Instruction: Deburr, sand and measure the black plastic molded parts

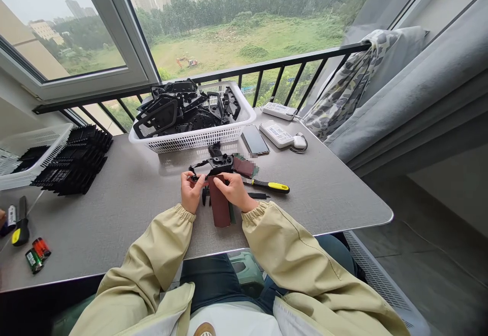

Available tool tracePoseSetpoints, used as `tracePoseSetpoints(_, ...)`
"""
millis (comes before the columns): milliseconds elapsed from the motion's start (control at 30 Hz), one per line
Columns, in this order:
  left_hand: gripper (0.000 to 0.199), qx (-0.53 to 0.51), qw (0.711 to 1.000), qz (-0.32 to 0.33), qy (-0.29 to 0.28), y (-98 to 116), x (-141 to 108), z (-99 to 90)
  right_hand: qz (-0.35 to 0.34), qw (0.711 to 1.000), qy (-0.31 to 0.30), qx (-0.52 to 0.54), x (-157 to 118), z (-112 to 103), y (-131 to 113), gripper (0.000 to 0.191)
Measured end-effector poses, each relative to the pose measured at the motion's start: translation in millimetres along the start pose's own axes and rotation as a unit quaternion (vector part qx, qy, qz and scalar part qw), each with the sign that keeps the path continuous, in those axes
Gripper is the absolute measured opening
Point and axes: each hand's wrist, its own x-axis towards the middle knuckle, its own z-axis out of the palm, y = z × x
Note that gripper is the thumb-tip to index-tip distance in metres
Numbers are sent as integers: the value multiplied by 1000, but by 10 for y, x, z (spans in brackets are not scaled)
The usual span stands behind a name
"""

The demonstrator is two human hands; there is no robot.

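Note:
In front of me, my left hand (190,191) is closed, its fingers at the near left edge of a black plastic part (219,163) shaped like a frame. My right hand (237,192) pinches a strip of dark red sandpaper (219,204) with a green back. The strip hangs down toward the table edge, its top end against the part. A second, worn piece of sandpaper (244,167) lies just beyond my right hand. Beside that hand is a tool with a yellow and black handle (276,187). A black caliper-like tool (259,195) lies partly hidden under my hands.
A white basket (190,142) heaped with black plastic parts stands at the back. Right of it lie a phone (255,139) and white devices (276,134). Stacked black parts (76,160), batteries (34,260) and a yellow-black tool (21,232) are on the left. The table's right corner is rounded.

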Motion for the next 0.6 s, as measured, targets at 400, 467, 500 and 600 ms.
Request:
tracePoseSetpoints(400,43,27,997,3,70,0,58,-8,19,999,31,-4,24,-14,31,31)
tracePoseSetpoints(467,43,33,997,5,62,3,51,-2,7,1000,19,-8,18,-5,25,29)
tracePoseSetpoints(500,44,35,998,6,59,2,49,1,0,1000,13,-11,15,0,24,28)
tracePoseSetpoints(600,46,37,998,7,54,-2,45,13,-19,1000,-3,-19,5,17,30,26)
